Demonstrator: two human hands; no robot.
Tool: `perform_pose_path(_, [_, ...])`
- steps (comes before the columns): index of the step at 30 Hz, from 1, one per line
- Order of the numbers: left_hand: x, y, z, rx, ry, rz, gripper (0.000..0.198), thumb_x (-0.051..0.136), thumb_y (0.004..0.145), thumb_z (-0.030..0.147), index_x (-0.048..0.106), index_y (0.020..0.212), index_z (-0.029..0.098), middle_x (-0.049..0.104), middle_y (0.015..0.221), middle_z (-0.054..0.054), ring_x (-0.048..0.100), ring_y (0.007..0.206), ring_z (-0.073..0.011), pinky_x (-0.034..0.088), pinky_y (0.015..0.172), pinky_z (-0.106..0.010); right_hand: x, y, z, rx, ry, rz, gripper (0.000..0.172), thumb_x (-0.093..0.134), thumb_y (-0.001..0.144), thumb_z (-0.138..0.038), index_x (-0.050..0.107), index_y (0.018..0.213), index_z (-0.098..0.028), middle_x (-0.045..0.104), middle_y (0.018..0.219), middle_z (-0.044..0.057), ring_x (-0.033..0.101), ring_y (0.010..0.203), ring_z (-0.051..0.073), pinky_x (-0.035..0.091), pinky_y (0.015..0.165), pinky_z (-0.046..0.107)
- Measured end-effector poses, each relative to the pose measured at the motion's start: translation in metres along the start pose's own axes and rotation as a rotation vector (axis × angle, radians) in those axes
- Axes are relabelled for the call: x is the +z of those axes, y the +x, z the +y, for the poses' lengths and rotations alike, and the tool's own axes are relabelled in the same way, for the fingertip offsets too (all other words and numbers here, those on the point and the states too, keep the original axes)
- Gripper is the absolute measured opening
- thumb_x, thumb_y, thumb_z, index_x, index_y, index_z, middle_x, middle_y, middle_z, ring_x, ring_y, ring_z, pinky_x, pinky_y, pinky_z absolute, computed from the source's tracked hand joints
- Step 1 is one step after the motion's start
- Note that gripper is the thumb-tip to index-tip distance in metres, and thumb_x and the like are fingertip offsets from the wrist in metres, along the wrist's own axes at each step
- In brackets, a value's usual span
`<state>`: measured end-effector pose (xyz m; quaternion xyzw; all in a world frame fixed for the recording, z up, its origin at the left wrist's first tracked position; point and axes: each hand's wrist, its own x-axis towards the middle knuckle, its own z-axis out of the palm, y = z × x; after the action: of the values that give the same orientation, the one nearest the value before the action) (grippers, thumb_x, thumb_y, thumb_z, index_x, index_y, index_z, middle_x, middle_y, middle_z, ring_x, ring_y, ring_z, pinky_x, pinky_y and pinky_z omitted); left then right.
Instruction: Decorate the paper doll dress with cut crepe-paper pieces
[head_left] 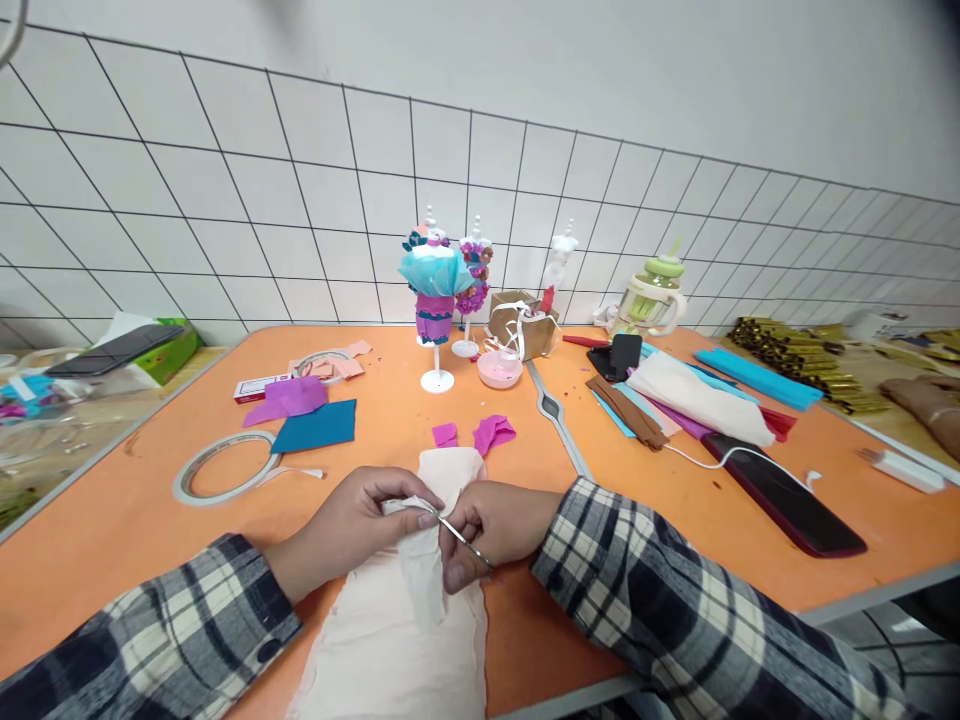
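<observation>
My left hand (356, 520) pinches a folded piece of off-white crepe paper (424, 575) between thumb and fingers. Small silver scissors (471, 545) are in my right hand (491, 525), its fingers closed around the handles. Their blades meet the paper right by my left fingertips. Beneath both hands a long off-white crepe paper sheet (390, 660) lies on the orange table (540, 630), reaching to the near edge. Just beyond it lie two magenta paper scraps (493, 434). How far the blades are apart is hidden.
Small dress stands, one with a blue and purple paper dress (435, 290), stand at the back near a cardboard box (536, 335) and a pink bowl (500, 370). A tape roll (184, 485) and teal paper (315, 428) lie left; a phone (787, 500) and folded papers (701, 395) lie right.
</observation>
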<state>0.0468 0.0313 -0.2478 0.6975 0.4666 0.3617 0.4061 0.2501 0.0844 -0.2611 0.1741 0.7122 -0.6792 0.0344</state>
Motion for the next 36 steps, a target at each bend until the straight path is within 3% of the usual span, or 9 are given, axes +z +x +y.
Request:
perform_pose_path(7, [-0.0003,0.0017,-0.0044,-0.022,-0.029,-0.101,0.01,0.075,0.071,0.029,0.077,0.073,0.019,0.078,0.072,-0.003,0.069,0.065,-0.0171,0.051,0.061,-0.023,0.0,-0.0006,-0.0038,-0.019,-0.063,-0.032,0.05,0.076,0.064,-0.054,0.067,0.084,-0.009,0.056,0.059,-0.004,0.049,0.054,0.006,0.036,0.051,0.018])
perform_pose_path(12, [-0.0005,0.0016,-0.0048,-0.037,-0.023,-0.121,0.012,0.075,0.07,0.031,0.077,0.07,0.018,0.077,0.069,-0.004,0.068,0.062,-0.017,0.05,0.058,-0.022,0.001,-0.0022,-0.0062,0.038,-0.031,-0.047,0.05,0.08,0.061,-0.051,0.069,0.086,-0.009,0.051,0.05,-0.007,0.044,0.044,0.005,0.033,0.046,0.018])
perform_pose_path(15, [-0.0006,0.0013,-0.0042,-0.049,-0.005,-0.139,0.013,0.075,0.071,0.03,0.077,0.07,0.018,0.077,0.068,-0.004,0.068,0.061,-0.0167,0.049,0.057,-0.022,0.0013,-0.0029,-0.0064,-0.01,-0.053,-0.064,0.053,0.074,0.066,-0.056,0.07,0.087,-0.008,0.054,0.054,-0.005,0.047,0.047,0.005,0.035,0.047,0.017])
perform_pose_path(21, [0.0005,0.0018,-0.0034,-0.055,0.014,-0.143,0.015,0.075,0.071,0.031,0.076,0.069,0.017,0.077,0.067,-0.004,0.067,0.06,-0.017,0.049,0.057,-0.022,0.001,-0.0021,-0.0052,0.062,-0.066,-0.025,0.053,0.076,0.063,-0.055,0.071,0.088,-0.009,0.053,0.05,-0.006,0.046,0.044,0.005,0.034,0.046,0.016])
perform_pose_path(26, [0.001,0.0022,-0.0034,-0.062,0.027,-0.15,0.017,0.074,0.072,0.032,0.076,0.069,0.016,0.076,0.067,-0.004,0.067,0.06,-0.0169,0.049,0.057,-0.022,0.0015,-0.0018,-0.0072,0.037,-0.091,-0.044,0.054,0.071,0.069,-0.057,0.072,0.091,-0.008,0.056,0.053,-0.004,0.05,0.048,0.005,0.035,0.048,0.017])
perform_pose_path(29, [0.001,0.0021,-0.0027,-0.069,0.024,-0.144,0.017,0.074,0.071,0.033,0.075,0.068,0.016,0.076,0.066,-0.004,0.067,0.06,-0.0172,0.049,0.056,-0.022,0.0021,-0.0023,-0.0088,0.106,-0.083,-0.004,0.057,0.076,0.063,-0.057,0.072,0.091,-0.008,0.053,0.048,-0.005,0.048,0.043,0.006,0.034,0.046,0.018])
perform_pose_path(36, [0.0008,0.0028,0.0,-0.066,0.026,-0.142,0.015,0.072,0.073,0.031,0.075,0.069,0.017,0.076,0.066,-0.003,0.066,0.059,-0.0159,0.048,0.056,-0.021,0.0003,-0.0025,-0.0076,0.02,-0.09,-0.053,0.057,0.064,0.074,-0.061,0.072,0.095,-0.007,0.057,0.053,-0.003,0.051,0.047,0.006,0.036,0.05,0.018])
